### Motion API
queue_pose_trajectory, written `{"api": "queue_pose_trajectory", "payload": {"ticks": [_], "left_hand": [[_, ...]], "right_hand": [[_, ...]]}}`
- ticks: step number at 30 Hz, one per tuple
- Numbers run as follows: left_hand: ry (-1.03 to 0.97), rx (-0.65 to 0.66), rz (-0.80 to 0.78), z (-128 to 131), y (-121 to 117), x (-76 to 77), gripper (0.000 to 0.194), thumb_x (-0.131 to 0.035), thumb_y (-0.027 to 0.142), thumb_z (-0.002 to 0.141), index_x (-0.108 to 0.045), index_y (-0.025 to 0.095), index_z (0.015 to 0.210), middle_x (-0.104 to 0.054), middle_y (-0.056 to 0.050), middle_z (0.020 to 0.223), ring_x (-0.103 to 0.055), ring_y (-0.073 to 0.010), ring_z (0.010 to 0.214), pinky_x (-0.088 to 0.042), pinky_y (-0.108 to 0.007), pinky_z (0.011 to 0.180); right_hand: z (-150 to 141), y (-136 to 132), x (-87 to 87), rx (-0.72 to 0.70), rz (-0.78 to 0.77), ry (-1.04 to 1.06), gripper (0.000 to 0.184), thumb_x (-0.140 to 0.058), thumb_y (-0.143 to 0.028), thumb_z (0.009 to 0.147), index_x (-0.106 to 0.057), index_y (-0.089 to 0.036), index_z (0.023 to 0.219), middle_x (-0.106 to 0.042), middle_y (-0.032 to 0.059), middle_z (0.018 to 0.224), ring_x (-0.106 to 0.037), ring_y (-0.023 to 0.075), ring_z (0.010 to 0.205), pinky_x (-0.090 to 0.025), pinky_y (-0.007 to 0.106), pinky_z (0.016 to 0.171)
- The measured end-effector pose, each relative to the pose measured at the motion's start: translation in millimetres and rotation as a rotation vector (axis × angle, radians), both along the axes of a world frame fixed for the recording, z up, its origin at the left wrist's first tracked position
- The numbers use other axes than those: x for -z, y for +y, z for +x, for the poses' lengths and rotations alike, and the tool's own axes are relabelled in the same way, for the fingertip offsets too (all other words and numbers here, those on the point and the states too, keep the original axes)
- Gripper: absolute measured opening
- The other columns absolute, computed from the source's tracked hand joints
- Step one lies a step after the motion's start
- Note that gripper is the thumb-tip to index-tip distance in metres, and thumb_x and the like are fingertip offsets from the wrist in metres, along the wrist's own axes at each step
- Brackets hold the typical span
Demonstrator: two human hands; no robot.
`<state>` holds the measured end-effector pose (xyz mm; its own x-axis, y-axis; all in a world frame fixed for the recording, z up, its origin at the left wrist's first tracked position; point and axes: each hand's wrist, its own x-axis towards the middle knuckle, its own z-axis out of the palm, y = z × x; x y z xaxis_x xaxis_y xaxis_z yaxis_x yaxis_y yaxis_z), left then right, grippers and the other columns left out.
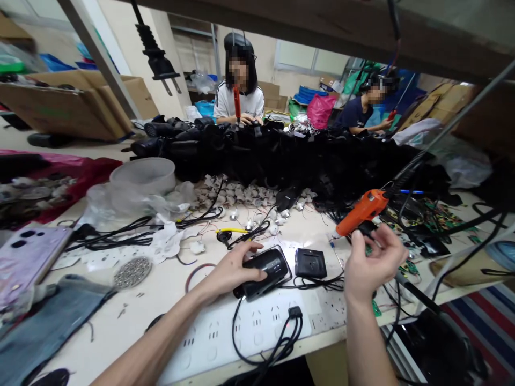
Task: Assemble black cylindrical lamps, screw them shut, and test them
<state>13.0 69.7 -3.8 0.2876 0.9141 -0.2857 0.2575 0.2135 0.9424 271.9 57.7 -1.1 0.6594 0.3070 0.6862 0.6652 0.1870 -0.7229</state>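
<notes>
My left hand [237, 268] is wrapped over a black rounded plastic housing [267, 272] with a cord, thumb on its top face. The housing lies on the bench near a white socket strip [213, 338]. To its right lies a flat, square black plastic part [310, 262]. My right hand [374, 262] is raised with loosely curled fingers, thumb apart from them. Just above it, an orange electric screwdriver [360, 213] hangs tilted on a coiled cord, bit pointing down left. I see nothing held in that hand; contact with the screwdriver cannot be made out.
A round heap of screws [132, 272] lies left, near a purple phone [32, 252] and denim cloth [52, 327]. White motor parts [241, 194] and a pile of black housings [257, 150] lie behind. Green circuit boards [438, 220] are right. Two people sit opposite; a plug [159, 59] hangs overhead.
</notes>
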Motion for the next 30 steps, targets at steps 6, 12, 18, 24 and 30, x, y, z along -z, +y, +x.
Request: {"api": "queue_pose_trajectory", "payload": {"ticks": [6,12,18,24,30], "left_hand": [[0.037,0.135,0.073,-13.4,1.4,8.3,0.051,-0.071,0.042,0.073,-0.062,0.025,0.120,-0.060,-0.007,0.124,-0.054,-0.0284,0.113,-0.041,-0.041,0.099],[0.020,0.109,0.194,-21.7,-3.1,24.7,0.042,-0.059,0.048,0.084,-0.066,0.026,0.119,-0.062,-0.007,0.121,-0.056,-0.0267,0.113,-0.037,-0.041,0.104],[-0.011,0.124,0.243,-23.7,-4.4,31.6,0.037,-0.055,0.047,0.088,-0.070,0.026,0.114,-0.062,-0.007,0.124,-0.054,-0.0257,0.119,-0.034,-0.040,0.108],[0.049,0.167,0.341,-15.4,-8.1,23.9,0.035,-0.047,0.043,0.093,-0.069,0.026,0.113,-0.063,-0.007,0.122,-0.054,-0.0226,0.120,-0.036,-0.039,0.109],[0.264,0.199,0.531,-2.7,-17.9,21.6,0.038,-0.033,0.037,0.099,-0.061,0.026,0.122,-0.056,-0.007,0.136,-0.048,-0.0211,0.128,-0.035,-0.042,0.111]], "right_hand": [[36.9,50.8,7.4,-0.329,-0.268,0.322,0.060,-0.073,-0.049,0.066,-0.058,-0.012,0.111,-0.066,0.0110,0.098,-0.064,0.0245,0.086,-0.052,0.043,0.085],[10.5,42.3,-5.6,-0.390,-0.240,0.216,0.041,-0.075,-0.045,0.067,-0.060,-0.017,0.094,-0.067,0.0055,0.084,-0.062,0.0213,0.075,-0.050,0.041,0.084],[-32.3,10.1,-24.4,-0.614,-0.231,0.235,0.058,-0.078,-0.041,0.069,-0.055,-0.018,0.118,-0.061,-0.0009,0.074,-0.059,0.0178,0.065,-0.052,0.038,0.073],[-47.8,-12.5,-28.4,-1.101,-0.198,0.511,0.075,-0.047,-0.078,0.079,-0.053,-0.024,0.130,-0.062,0.0020,0.077,-0.059,0.0185,0.068,-0.053,0.036,0.068],[-67.9,-20.5,-40.4,-1.288,-0.306,0.688,0.085,-0.031,-0.085,0.078,-0.057,-0.020,0.127,-0.066,0.0039,0.072,-0.060,0.0195,0.063,-0.050,0.032,0.057]]}}
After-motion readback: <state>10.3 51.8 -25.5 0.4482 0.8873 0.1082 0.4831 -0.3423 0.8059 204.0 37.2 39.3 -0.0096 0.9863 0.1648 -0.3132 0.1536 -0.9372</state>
